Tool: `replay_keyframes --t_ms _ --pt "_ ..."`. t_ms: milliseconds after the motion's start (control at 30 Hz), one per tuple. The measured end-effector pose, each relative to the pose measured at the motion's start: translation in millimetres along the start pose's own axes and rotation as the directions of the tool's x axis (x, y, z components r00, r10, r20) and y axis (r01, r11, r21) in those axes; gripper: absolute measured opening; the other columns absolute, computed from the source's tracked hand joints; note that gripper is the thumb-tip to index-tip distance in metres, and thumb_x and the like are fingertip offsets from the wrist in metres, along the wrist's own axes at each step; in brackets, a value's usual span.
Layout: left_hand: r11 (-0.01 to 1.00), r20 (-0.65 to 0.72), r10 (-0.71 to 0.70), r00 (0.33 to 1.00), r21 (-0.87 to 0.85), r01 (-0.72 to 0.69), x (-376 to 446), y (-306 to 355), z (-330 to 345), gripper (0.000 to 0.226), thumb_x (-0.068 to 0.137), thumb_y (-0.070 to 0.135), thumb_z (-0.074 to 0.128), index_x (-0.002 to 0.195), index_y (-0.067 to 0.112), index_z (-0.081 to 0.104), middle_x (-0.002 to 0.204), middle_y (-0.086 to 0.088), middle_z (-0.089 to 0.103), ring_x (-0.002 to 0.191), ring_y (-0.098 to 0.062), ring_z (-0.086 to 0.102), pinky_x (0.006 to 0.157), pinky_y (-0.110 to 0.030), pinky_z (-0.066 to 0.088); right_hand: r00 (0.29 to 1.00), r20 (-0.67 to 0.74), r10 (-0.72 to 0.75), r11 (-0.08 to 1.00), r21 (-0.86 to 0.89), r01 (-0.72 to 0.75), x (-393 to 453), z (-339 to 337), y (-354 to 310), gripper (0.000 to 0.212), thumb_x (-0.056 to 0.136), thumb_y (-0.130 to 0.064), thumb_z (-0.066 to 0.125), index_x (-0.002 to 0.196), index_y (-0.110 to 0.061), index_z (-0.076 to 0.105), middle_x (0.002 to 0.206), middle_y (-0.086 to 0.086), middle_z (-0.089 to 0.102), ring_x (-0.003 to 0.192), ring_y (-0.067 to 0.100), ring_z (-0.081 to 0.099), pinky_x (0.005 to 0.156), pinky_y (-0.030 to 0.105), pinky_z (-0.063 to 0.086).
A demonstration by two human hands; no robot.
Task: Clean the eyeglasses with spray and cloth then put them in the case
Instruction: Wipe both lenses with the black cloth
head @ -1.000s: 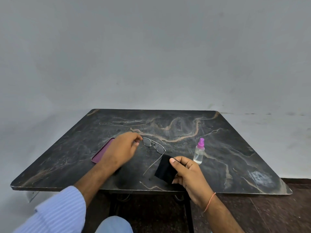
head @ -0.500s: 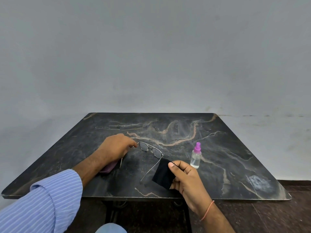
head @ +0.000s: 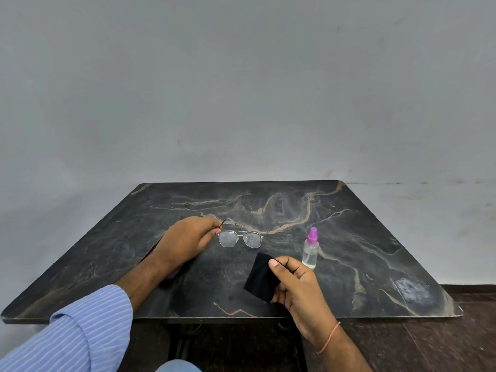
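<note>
Wiping step about to start: left hand [head: 185,241] pinches misted eyeglasses [head: 240,238] by the temple, mid-counter [head: 375,237]; right hand [head: 298,284] grips black cloth [head: 259,277]. Spray bottle [head: 310,249] stands right. Next, bring cloth to lenses.

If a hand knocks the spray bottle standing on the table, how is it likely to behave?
The spray bottle is tall and narrow and stands upright, so it would probably tip easily. Its round clear body looks likely to roll once down. It seems partly filled, so probably light. It stands apart from the right hand holding the cloth.
</note>
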State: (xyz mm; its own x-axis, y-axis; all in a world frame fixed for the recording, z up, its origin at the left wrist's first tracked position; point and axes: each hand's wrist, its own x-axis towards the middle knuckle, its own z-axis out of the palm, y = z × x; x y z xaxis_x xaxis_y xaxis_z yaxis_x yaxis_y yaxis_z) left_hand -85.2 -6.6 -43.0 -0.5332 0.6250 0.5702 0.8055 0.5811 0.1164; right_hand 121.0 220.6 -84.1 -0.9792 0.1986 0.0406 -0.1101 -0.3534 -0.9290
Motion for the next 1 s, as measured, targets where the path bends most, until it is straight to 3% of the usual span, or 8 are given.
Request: replay_keyframes --t_ms 100,267,400,567,633,800,933,1000 --pt "0.988 -0.035 -0.14 0.99 -0.076 0.137 0.7 6.2 5.1 0.015 0.111 0.033 0.066 0.121 0.026 0.074 0.098 0.01 0.086 0.081 -0.017 0.079 0.074 -0.04 0.063 1.0 -0.003 0.001 1.0 -0.019 -0.001 -0.4 1.2 -0.8 0.024 0.095 -0.036 0.081 0.094 -0.013 0.078 0.089 0.012 0.075 0.073 0.019 0.071 0.06 0.031 0.056" --pt "0.987 -0.165 -0.139 0.977 0.057 0.15 3.7 20.8 7.8 0.011 0.113 0.035 0.059 0.114 0.026 0.065 0.076 0.009 0.077 0.063 -0.017 0.07 0.051 -0.037 0.052 1.0 -0.011 0.007 0.999 -0.036 -0.007 -0.4 1.5 -1.4 0.024 0.092 -0.036 0.079 0.094 -0.012 0.078 0.089 0.013 0.074 0.076 0.021 0.072 0.062 0.031 0.058" --pt "0.988 -0.164 -0.126 0.978 0.066 0.138 5.2 24.2 6.4 0.014 0.114 0.033 0.055 0.115 0.024 0.066 0.086 0.012 0.078 0.072 -0.016 0.073 0.055 -0.039 0.056 1.0 -0.015 0.015 0.997 -0.073 -0.016 -1.0 2.4 -2.1 0.027 0.092 -0.036 0.079 0.095 -0.01 0.077 0.091 0.015 0.074 0.079 0.025 0.071 0.063 0.033 0.057" --pt "0.99 -0.262 -0.115 0.958 0.051 0.132 4.2 22.9 0.4 0.025 0.114 0.038 0.048 0.111 0.022 0.068 0.086 0.01 0.077 0.073 -0.018 0.073 0.055 -0.038 0.056 1.0 -0.026 0.011 0.996 -0.093 -0.014 -2.7 3.2 -2.5 0.022 0.098 -0.028 0.075 0.096 -0.006 0.076 0.093 0.018 0.075 0.084 0.032 0.07 0.067 0.037 0.056" --pt "0.987 -0.314 -0.156 0.937 -0.009 0.162 6.3 20.6 -4.5 0.015 0.114 0.034 0.052 0.113 0.025 0.064 0.091 0.012 0.078 0.077 -0.017 0.073 0.059 -0.039 0.059 0.999 -0.031 0.014 0.995 -0.098 -0.017 -3.8 3.4 -3.5 0.022 0.099 -0.026 0.074 0.095 -0.005 0.075 0.091 0.016 0.074 0.08 0.028 0.071 0.063 0.032 0.058" --pt "0.947 -0.417 -0.317 0.852 -0.192 0.259 13.7 15.5 -12.0 0.002 0.114 0.033 0.055 0.115 0.034 0.054 0.096 0.024 0.078 0.082 0.0 0.071 0.066 -0.015 0.045 0.997 -0.076 0.015 0.998 -0.053 -0.019 0.5 8.6 -2.3 0.021 0.099 -0.024 0.075 0.096 -0.003 0.077 0.089 0.017 0.075 0.075 0.024 0.073 0.063 0.035 0.062" --pt "0.918 -0.483 -0.379 0.789 -0.305 0.254 14.0 33.2 -2.9 0.003 0.114 0.035 0.054 0.116 0.032 0.052 0.097 0.025 0.079 0.082 0.003 0.072 0.068 -0.01 0.044 0.99 -0.135 0.048 0.998 0.037 -0.044 12.3 15.4 -5.2 0.029 0.092 -0.027 0.083 0.106 -0.002 0.079 0.096 0.02 0.079 0.073 0.022 0.074 0.072 0.044 0.068" --pt "0.912 -0.477 -0.387 0.789 -0.325 0.251 10.9 44.5 5.1 0.003 0.114 0.036 0.054 0.116 0.034 0.052 0.096 0.026 0.079 0.08 0.005 0.073 0.064 -0.007 0.043 0.993 -0.112 0.047 0.993 0.111 -0.035 17.6 18.1 -8.7 0.037 0.087 -0.034 0.089 0.108 -0.006 0.082 0.102 0.022 0.075 0.085 0.033 0.066 0.071 0.042 0.067"
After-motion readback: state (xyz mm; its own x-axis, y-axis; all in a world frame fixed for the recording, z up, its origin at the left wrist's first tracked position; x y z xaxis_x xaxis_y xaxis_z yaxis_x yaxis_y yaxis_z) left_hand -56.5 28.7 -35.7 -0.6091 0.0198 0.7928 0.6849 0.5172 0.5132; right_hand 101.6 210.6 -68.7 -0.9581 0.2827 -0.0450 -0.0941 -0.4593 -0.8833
